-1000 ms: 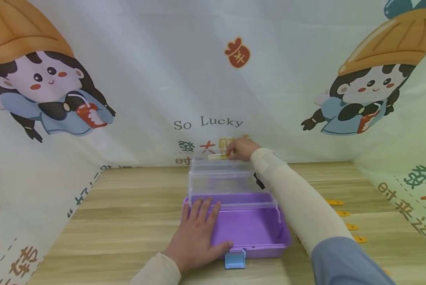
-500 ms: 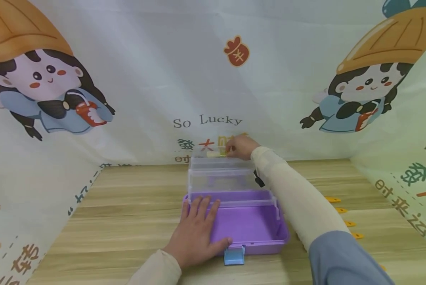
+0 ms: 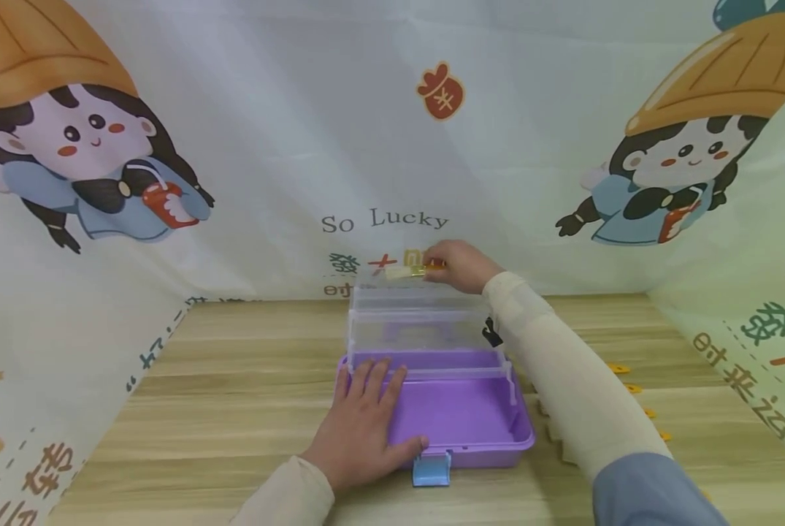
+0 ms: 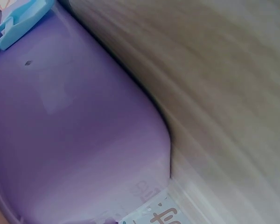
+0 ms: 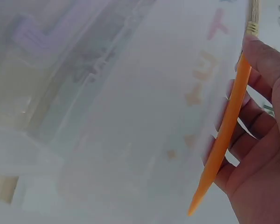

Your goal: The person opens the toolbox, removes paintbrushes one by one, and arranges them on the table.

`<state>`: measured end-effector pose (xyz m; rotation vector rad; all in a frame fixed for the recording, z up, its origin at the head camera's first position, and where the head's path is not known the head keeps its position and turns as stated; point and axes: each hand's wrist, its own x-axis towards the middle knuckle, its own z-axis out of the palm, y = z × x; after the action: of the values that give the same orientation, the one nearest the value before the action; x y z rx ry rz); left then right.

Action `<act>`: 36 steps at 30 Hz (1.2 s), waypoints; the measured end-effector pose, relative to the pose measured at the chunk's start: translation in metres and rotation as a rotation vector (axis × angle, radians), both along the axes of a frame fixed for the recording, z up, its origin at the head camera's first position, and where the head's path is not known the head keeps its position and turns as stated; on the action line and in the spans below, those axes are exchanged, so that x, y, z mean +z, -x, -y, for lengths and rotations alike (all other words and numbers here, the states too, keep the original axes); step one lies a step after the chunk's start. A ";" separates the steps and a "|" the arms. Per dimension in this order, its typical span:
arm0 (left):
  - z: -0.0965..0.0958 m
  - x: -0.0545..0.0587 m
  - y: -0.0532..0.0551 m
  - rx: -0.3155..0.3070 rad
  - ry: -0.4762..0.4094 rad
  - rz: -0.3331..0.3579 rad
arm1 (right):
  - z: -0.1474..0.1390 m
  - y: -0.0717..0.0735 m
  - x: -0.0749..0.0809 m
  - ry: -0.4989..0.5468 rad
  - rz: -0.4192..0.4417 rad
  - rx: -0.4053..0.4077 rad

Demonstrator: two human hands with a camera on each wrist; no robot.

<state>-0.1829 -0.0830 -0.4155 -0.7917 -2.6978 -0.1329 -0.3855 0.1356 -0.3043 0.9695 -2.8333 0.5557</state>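
Note:
My left hand [image 3: 362, 442] lies with fairly straight, spread fingers on the left side of an open purple plastic box [image 3: 458, 413], its thumb along the front rim. A light-blue latch [image 3: 431, 471] hangs from the box's front. Behind the base stand clear tiered trays [image 3: 405, 336]. Above the upper clear part, my right hand [image 3: 464, 268] pinches a paintbrush [image 5: 228, 126] between thumb and fingers. Its orange handle runs down along the fingers in the right wrist view, and its pale bristles [image 3: 399, 272] point left in the head view. The left wrist view shows mostly the box's purple wall [image 4: 84, 116].
Orange handle ends [image 3: 618, 369] show in a row beyond my right forearm. A pale, uneven-edged thing [image 3: 566, 446], partly hidden by the sleeve, lies right of the box. A printed cloth [image 3: 267, 146] encloses the wooden-patterned table [image 3: 234, 402] at the back and sides.
My right hand has risen slightly and shifted right with the paintbrush, so more of its orange handle shows. The left hand stays on the box.

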 end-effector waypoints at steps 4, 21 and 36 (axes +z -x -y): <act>0.000 0.001 0.000 -0.004 -0.010 0.011 | -0.006 -0.012 0.004 0.028 -0.018 0.018; 0.000 0.001 0.001 0.004 0.007 0.013 | -0.041 -0.071 0.011 0.014 -0.087 0.050; 0.001 -0.001 -0.001 -0.005 -0.022 0.016 | -0.077 -0.119 -0.010 0.030 -0.150 0.029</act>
<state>-0.1817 -0.0839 -0.4163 -0.7937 -2.7047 -0.1703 -0.2665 0.2129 -0.3147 1.0029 -2.6755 0.5045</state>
